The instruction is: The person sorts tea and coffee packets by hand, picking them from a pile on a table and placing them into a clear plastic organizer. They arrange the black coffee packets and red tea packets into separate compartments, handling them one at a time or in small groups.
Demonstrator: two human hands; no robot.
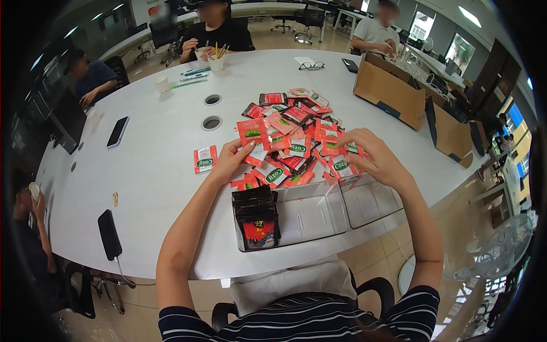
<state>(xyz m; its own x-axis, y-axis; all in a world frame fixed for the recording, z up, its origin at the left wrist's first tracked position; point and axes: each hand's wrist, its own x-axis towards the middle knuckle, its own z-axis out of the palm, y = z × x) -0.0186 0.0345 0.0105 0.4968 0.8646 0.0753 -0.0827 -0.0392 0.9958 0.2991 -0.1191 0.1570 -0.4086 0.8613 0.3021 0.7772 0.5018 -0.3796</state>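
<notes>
A heap of red Cozy sachets (298, 147) lies on the white table in front of me, with a few dark sachets mixed in. My left hand (229, 161) pinches a red sachet (252, 130) at the heap's left side, its thumb across the lower edge. Over the right side of the heap, my right hand (370, 155) has its fingers curved and apart, close to the sachets. Nearest to me stands a clear plastic box (307, 214), whose left end holds a row of black-and-red coffee sachets (259, 228). Beside it is a second clear box (373, 199).
One sachet (205, 159) lies apart on the left. Phones (109, 235) (117, 131), pens (195, 77), a paper cup (162, 85) and glasses (311, 66) are on the table (159, 148). An open cardboard box (390, 91) stands at right. Several people sit around.
</notes>
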